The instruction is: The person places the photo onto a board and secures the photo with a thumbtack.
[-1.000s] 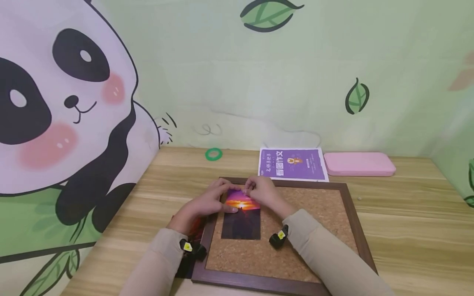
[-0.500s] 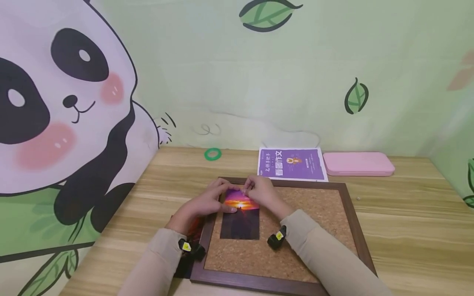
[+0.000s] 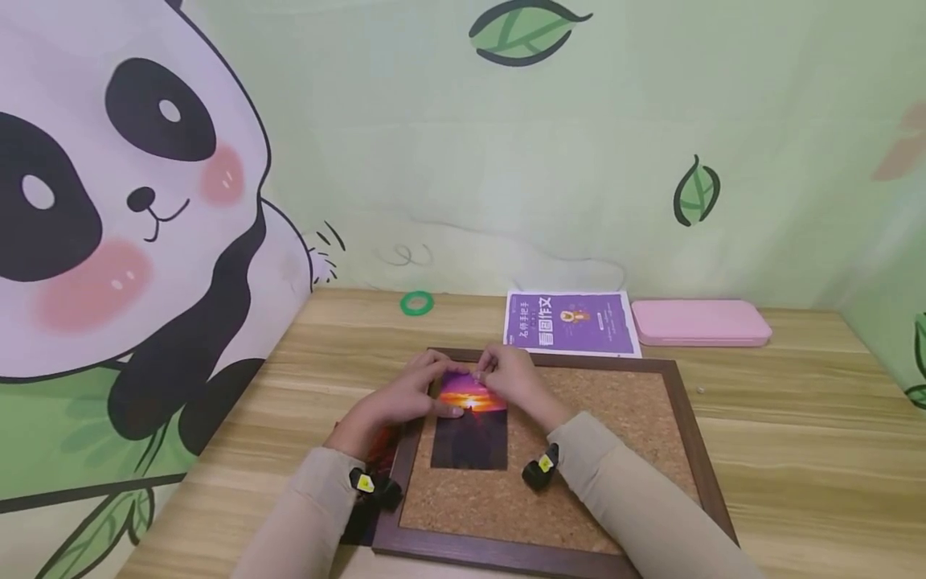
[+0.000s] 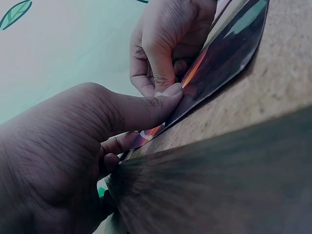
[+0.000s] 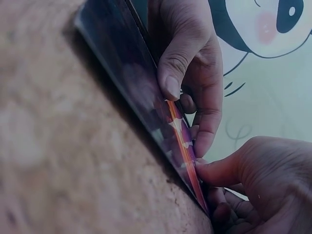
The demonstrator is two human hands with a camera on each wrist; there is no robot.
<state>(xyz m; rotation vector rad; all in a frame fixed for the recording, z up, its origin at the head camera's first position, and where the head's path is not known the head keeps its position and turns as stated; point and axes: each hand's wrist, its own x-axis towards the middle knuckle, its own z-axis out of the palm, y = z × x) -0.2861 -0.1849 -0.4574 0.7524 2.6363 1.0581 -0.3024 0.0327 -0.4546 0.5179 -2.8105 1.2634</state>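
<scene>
A sunset photo (image 3: 472, 438) lies on the cork board (image 3: 586, 450), near the upper left corner of its dark frame. My left hand (image 3: 405, 392) presses on it, thumb straight across the picture and forefinger along the top edge. In the left wrist view that thumb (image 4: 151, 109) lies on the photo's glossy face (image 4: 222, 68). At the photo's top edge, thumb and forefinger of my right hand (image 3: 515, 376) come together in a pinch. Whatever they pinch is small and mostly hidden by the fingertips. The right wrist view shows the right thumb (image 5: 219, 170) against the photo's edge (image 5: 187, 158).
Behind the board lie a purple and white booklet (image 3: 571, 322) and a pink case (image 3: 702, 323). A green ring (image 3: 417, 303) sits farther left. One tiny pale object (image 3: 699, 390) is right of the frame. Dark, reddish prints (image 3: 379, 458) stick out under the left wrist.
The head view shifts very slightly. Both hands and the photo stay in place on the board.
</scene>
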